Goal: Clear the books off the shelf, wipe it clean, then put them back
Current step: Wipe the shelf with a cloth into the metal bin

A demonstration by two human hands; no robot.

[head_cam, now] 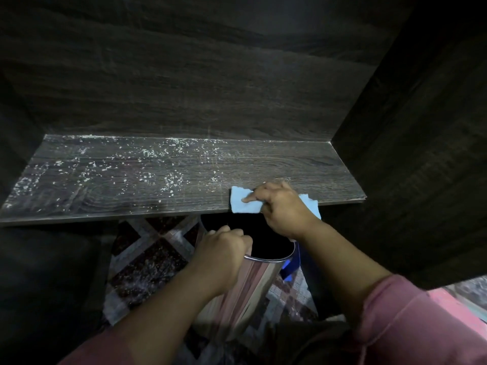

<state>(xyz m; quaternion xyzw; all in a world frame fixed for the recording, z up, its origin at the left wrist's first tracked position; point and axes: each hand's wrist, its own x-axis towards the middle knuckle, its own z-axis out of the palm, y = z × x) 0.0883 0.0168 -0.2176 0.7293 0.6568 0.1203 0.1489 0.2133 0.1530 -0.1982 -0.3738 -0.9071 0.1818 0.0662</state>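
**A:** how's the shelf (184, 185) looking?

**B:** Dark wood grain, with white crumbs (147, 177) scattered over the left and middle. The right end looks cleaner. The right hand (282, 206) has its grip bunched over a light blue cloth (241, 206), pressing it onto the shelf's front edge near the right end.

**A:** and the bin?

**B:** Shiny metal bin (253, 285), tilted, just under that front edge — the left hand (221, 248) has its grip curled tight over the rim. Inside it's pitch black, so I can't tell what's in there.
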